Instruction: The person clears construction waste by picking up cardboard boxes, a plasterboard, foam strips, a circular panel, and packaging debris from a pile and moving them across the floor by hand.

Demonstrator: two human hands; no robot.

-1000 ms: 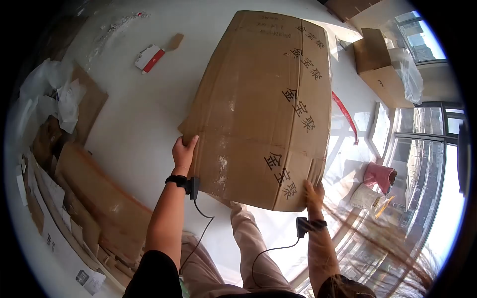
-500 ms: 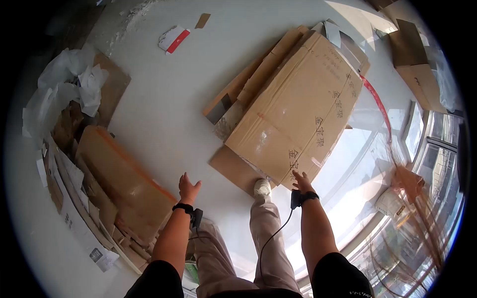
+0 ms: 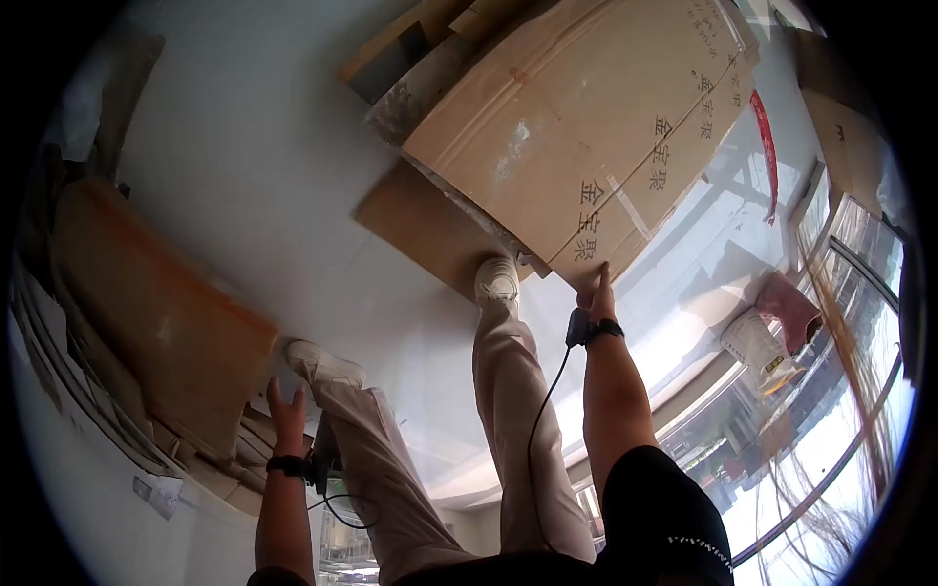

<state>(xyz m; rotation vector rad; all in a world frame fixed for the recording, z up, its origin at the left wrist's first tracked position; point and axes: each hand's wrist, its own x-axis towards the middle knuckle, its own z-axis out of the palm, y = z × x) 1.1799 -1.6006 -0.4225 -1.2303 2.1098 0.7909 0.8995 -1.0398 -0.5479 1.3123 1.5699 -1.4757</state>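
A large flattened cardboard box (image 3: 547, 127) with dark printed characters lies on top of several other cardboard sheets on the pale floor. My right hand (image 3: 598, 291) grips its near corner, the thumb along the face and the other fingers partly hidden at the edge. Lower left, my left hand (image 3: 286, 402) holds nothing, its thumb and fingers apart, close to the brown cardboard (image 3: 166, 332) leaning at the left. A smaller brown sheet (image 3: 415, 220) sticks out from under the big box, with my shoe (image 3: 497, 280) at its edge.
A red strip (image 3: 765, 156) lies on the floor beyond the pile. More cardboard boxes (image 3: 850, 146) stand at the far right. Nearer, a white bucket (image 3: 754, 344) and a reddish container (image 3: 788, 309) sit by the window. My other shoe (image 3: 322, 363) is near the left cardboard.
My right hand has closed on the box's near corner. My left hand has moved left and lower, toward the leaning cardboard. The view has shifted, and the pile now appears higher.
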